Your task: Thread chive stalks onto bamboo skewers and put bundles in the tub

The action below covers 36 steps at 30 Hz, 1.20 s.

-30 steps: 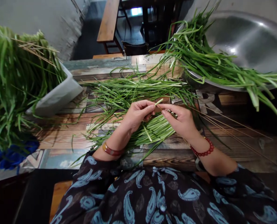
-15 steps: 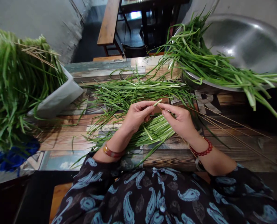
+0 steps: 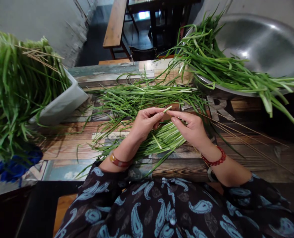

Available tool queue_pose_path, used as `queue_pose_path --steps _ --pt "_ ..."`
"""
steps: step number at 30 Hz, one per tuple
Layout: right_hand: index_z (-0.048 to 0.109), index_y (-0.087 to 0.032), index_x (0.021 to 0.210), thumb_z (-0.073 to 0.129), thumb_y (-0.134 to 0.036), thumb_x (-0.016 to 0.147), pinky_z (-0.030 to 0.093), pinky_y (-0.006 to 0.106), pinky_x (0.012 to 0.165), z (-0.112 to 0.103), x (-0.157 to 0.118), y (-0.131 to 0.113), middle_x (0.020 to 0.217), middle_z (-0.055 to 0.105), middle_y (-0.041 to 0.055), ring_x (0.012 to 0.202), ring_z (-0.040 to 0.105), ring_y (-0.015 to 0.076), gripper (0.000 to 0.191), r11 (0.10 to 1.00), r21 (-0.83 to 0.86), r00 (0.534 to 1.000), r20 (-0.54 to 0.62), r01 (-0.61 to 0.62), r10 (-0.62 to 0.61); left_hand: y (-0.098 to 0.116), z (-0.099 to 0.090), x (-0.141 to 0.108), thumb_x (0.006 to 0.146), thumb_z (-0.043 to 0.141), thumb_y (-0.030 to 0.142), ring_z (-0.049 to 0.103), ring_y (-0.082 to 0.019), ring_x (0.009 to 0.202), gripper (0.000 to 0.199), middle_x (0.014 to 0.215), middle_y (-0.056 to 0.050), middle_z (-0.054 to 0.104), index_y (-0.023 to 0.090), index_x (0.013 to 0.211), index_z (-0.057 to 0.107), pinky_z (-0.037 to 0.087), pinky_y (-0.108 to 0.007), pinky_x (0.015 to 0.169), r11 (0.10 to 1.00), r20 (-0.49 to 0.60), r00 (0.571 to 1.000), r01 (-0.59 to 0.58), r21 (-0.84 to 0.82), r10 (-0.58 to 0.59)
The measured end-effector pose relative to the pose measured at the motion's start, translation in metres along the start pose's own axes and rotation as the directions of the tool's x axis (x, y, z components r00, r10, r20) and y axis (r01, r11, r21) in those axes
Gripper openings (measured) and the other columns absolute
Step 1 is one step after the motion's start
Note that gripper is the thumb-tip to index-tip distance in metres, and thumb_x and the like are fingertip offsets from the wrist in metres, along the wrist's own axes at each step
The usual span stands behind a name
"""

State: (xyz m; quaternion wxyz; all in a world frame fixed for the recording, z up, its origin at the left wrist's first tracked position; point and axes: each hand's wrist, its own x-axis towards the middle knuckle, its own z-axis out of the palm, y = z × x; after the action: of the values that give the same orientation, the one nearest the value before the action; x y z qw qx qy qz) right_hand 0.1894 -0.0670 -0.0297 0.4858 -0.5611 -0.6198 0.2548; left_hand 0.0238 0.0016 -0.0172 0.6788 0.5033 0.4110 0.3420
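Observation:
My left hand (image 3: 147,121) pinches a pale green chive stalk (image 3: 167,109) between thumb and forefinger, its cut end pointing up and to the right. My right hand (image 3: 191,127), fingertips almost touching the left ones, grips a thin bamboo skewer (image 3: 169,114) whose tip is at the stalk; whether it pierces the stalk cannot be seen. Below both hands lies a bunch of chives (image 3: 170,138), partly covered by them. Beyond them a longer heap of chives (image 3: 147,94) stretches across the table. Several loose skewers (image 3: 241,136) lie to the right of my right hand.
At the left, a white container (image 3: 64,100) overflows with chives, with skewers (image 3: 39,58) on top. A blue crumpled item (image 3: 18,165) hangs below it. A large steel basin (image 3: 261,43) stands at the back right, chives draped over its rim. A wooden bench (image 3: 114,26) is beyond the table.

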Motion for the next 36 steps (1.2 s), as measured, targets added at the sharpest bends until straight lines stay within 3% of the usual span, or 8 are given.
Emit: queue_pose_path --steps 8,14,19,23,27,30,36 --pt "0.078 -0.023 0.111 0.057 -0.021 0.091 0.06 0.034 0.091 0.0 -0.001 0.001 0.109 0.079 0.0038 0.099 0.075 0.0197 0.028 1.0 0.007 1.0 0.003 0.012 -0.012 -0.002 -0.001 -0.001 0.071 0.081 0.034 0.042 -0.004 0.043 0.027 0.057 0.002 0.06 0.015 0.09 0.08 0.029 -0.019 0.042 0.998 -0.002 0.999 -0.044 0.036 0.044" --pt "0.078 -0.021 0.107 0.057 -0.021 0.09 0.059 0.033 0.089 0.002 -0.001 0.001 0.106 0.079 0.0046 0.097 0.075 0.0199 0.027 1.0 -0.005 1.0 -0.019 -0.005 0.005 -0.006 -0.001 -0.001 0.08 0.074 0.033 0.046 -0.007 0.049 0.022 0.065 0.0 0.065 0.016 0.092 0.08 0.036 -0.02 0.047 0.958 0.012 0.98 -0.198 0.208 0.2" --pt "0.078 -0.021 0.104 0.057 -0.023 0.09 0.057 0.034 0.09 0.003 -0.002 0.001 0.106 0.079 0.0043 0.097 0.075 0.0205 0.025 0.999 -0.017 0.999 -0.026 -0.047 0.046 -0.009 -0.002 -0.001 0.086 0.067 0.027 0.061 -0.013 0.066 0.017 0.075 -0.004 0.071 0.017 0.092 0.079 0.045 -0.023 0.058 0.823 0.024 0.927 -0.343 0.453 0.373" --pt "0.075 -0.021 0.1 0.057 -0.027 0.089 0.056 0.035 0.086 0.004 -0.002 0.004 0.101 0.079 0.0052 0.091 0.074 0.021 0.022 0.993 -0.029 0.993 -0.012 -0.114 0.114 -0.01 -0.004 0.001 0.086 0.066 0.018 0.063 -0.013 0.071 0.011 0.075 -0.004 0.072 0.015 0.085 0.076 0.047 -0.023 0.066 0.646 0.086 0.841 -0.472 0.6 0.535" --pt "0.063 -0.02 0.123 0.061 -0.029 0.086 0.054 0.035 0.083 0.004 -0.002 0.007 0.093 0.076 0.0042 0.082 0.07 0.0191 0.038 0.988 -0.003 0.987 -0.045 -0.153 0.153 -0.011 -0.006 0.003 0.087 0.064 0.013 0.062 -0.011 0.068 0.01 0.073 -0.002 0.069 0.015 0.084 0.074 0.045 -0.021 0.064 0.497 0.168 0.76 -0.558 0.665 0.628" --pt "0.056 -0.022 0.133 0.059 -0.026 0.089 0.052 0.033 0.083 0.004 -0.003 0.006 0.088 0.073 0.0014 0.079 0.067 0.0171 0.045 0.991 0.015 0.991 -0.018 -0.13 0.131 -0.011 -0.007 0.004 0.088 0.063 0.013 0.061 -0.012 0.069 0.01 0.075 -0.002 0.069 0.015 0.086 0.073 0.045 -0.022 0.064 0.455 0.205 0.749 -0.57 0.684 0.63" --pt "0.063 -0.023 0.116 0.059 -0.025 0.09 0.05 0.03 0.075 0.005 -0.003 0.006 0.085 0.07 0.0003 0.076 0.065 0.0162 0.027 0.995 0.035 0.995 -0.018 -0.096 0.096 -0.014 -0.004 0.001 0.09 0.063 0.018 0.062 -0.013 0.071 0.011 0.077 -0.004 0.069 0.015 0.085 0.072 0.046 -0.023 0.066 0.477 0.229 0.771 -0.567 0.671 0.594"
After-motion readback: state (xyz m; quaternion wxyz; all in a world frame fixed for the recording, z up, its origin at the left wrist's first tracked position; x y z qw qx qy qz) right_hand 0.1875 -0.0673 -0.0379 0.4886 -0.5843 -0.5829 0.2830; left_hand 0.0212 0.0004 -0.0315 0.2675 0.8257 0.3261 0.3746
